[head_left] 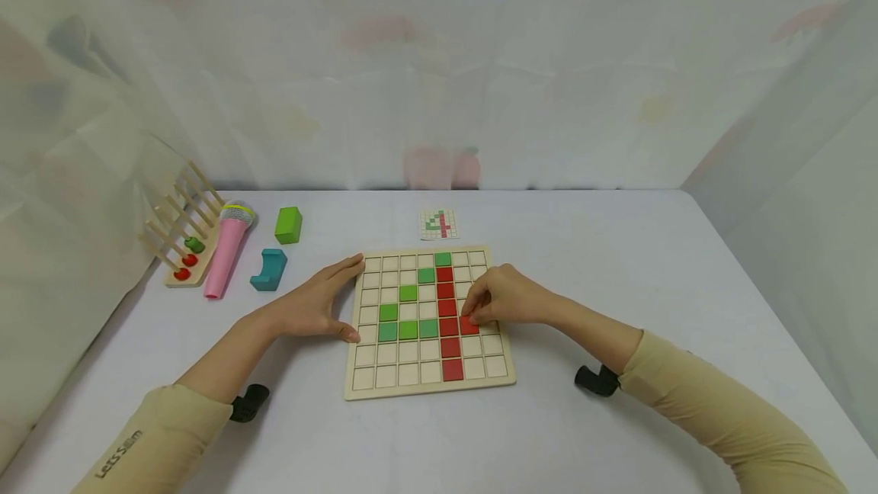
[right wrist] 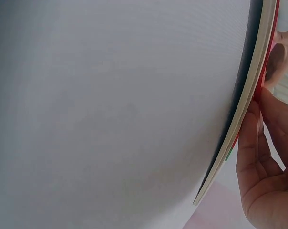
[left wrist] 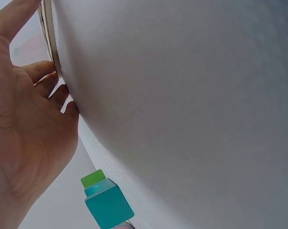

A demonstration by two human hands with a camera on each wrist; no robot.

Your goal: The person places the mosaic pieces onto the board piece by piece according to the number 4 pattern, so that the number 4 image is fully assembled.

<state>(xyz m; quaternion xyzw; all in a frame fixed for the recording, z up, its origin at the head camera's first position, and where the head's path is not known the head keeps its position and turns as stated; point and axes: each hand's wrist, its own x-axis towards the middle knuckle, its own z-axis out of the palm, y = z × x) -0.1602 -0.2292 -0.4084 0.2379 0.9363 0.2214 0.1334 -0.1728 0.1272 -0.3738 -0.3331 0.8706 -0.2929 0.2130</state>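
A square wooden grid board lies on the table with green and red tiles in some cells. Red tiles make a column, and green ones form a slanting line and a row to its left. My right hand pinches a red tile between thumb and fingers, just right of that column; in the right wrist view the fingertips are at the board's surface. My left hand rests at the board's left edge, thumb and fingers spread along it. Behind the board lies a small pattern card with a similar design.
To the left stand a teal block with a curved cut-out and a green block. Beyond them lie a pink toy microphone and a wooden peg stand with red and green beads. Cloth walls enclose the table.
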